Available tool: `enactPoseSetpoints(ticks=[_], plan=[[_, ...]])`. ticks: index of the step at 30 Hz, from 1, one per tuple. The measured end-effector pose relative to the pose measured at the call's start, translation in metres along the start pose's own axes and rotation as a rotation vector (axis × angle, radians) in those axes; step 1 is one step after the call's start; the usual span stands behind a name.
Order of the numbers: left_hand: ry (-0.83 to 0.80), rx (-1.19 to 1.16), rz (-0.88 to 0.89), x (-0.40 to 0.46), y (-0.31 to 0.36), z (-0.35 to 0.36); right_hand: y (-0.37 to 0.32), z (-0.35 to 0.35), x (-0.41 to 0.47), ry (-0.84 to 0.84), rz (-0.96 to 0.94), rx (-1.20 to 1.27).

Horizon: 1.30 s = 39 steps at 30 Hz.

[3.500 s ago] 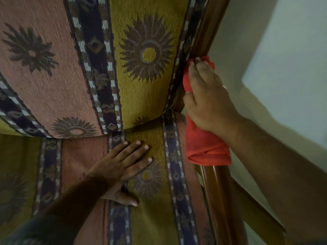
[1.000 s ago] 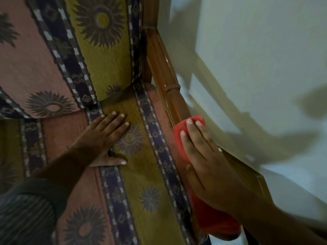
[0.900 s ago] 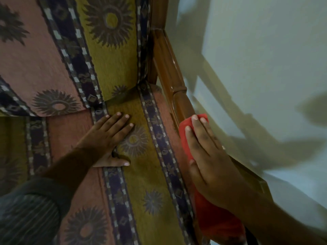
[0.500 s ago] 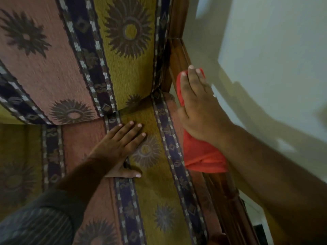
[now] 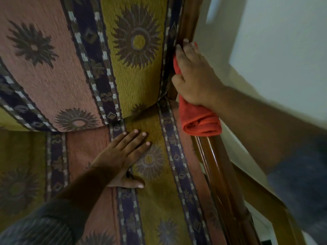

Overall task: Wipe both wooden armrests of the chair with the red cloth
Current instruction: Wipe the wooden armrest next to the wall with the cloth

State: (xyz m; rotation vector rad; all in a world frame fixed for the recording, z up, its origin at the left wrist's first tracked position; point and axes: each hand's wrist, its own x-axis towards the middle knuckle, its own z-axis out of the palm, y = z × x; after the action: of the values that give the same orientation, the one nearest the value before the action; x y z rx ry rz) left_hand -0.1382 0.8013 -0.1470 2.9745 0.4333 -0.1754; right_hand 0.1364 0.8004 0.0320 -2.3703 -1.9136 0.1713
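The right hand [image 5: 195, 76] was found pressed over the red cloth [image 5: 200, 119] at the far end of the right wooden armrest [image 5: 219, 167], where the rail met the chair's upright back post [image 5: 187, 20]. The fingers [image 5: 187, 50] lay extended along the wood, with the thumb curled around the inner side — a clasp holding the cloth against the rail rather than a fist. The cloth was bunched beneath the palm; its rolled, folded end protruded behind the heel of the hand and rested on top of the armrest. The polished rail was bare from the cloth toward the camera.

The left hand [image 5: 123, 156] lay flat and open, palm down, on the seat cushion [image 5: 159, 200], fingers spread, gripping nothing. It sat just short of the seam where the seat met the back cushion [image 5: 106, 59], and well apart from the cloth. A dark striped sleeve [image 5: 40, 228] covered that forearm at the lower left.

The upholstery bore bands of pink, ochre and dark blue with sunburst motifs. A pale wall [image 5: 274, 41] stood beside the right armrest. The opposite armrest was out of view. The frame showed some motion blur — fine detail at the fingertips could not be verified.
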Motion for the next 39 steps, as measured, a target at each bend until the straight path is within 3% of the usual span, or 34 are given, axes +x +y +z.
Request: enactPoseSetpoints(ticks=[6, 20, 27, 31, 36, 39], plan=[[-0.009, 0.067, 0.007, 0.0, 0.004, -0.003, -0.004, 0.004, -0.016, -0.006, -0.017, -0.084], [-0.053, 0.109, -0.087, -0.016, 0.016, -0.014, -0.004, 0.017, -0.168, -0.09, -0.117, -0.082], [-0.046, 0.113, -0.146, -0.023, 0.025, -0.014, 0.0, 0.03, -0.247, -0.048, 0.024, 0.271], [-0.056, 0.12, -0.158, -0.023, 0.025, -0.012, -0.007, 0.032, -0.256, 0.028, 0.016, 0.116], [-0.058, 0.11, -0.158, -0.025, 0.025, -0.009, -0.013, 0.032, -0.22, -0.015, -0.14, -0.209], [-0.07, 0.092, -0.162, -0.025, 0.025, -0.011, -0.016, 0.028, -0.181, -0.022, -0.116, -0.172]])
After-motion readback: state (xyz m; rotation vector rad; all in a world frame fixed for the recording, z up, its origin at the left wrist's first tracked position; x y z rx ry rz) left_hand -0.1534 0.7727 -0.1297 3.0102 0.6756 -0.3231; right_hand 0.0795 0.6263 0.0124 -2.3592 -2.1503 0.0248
